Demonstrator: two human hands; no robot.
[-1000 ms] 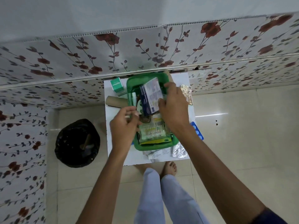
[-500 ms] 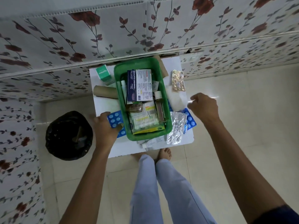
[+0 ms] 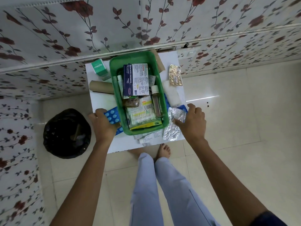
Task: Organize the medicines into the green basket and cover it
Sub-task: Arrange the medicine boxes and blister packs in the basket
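Observation:
The green basket (image 3: 112,74) stands on a small white table (image 3: 101,101). It holds a medicated dressings box (image 3: 136,79), a pack of cotton swabs (image 3: 141,116), a small bottle (image 3: 155,98) and other packets. A blue lid with pale dots (image 3: 112,116) lies under the basket and sticks out on both sides. My left hand (image 3: 102,126) grips its left end. My right hand (image 3: 192,123) is closed over its right end, fingertips on a silver foil strip (image 3: 172,132) lying there.
Loose on the table are a green box (image 3: 98,67), a cardboard tube (image 3: 101,86), a yellow pill blister (image 3: 175,75), white gauze (image 3: 171,93) and white tubes (image 3: 149,137) at the front edge. A black bin (image 3: 66,132) stands on the floor at left. The wall is right behind.
My right hand let go of the dressings box, now lying in the basket, swung out right, then came back onto the lid's right end. My left hand took hold of the lid's left end.

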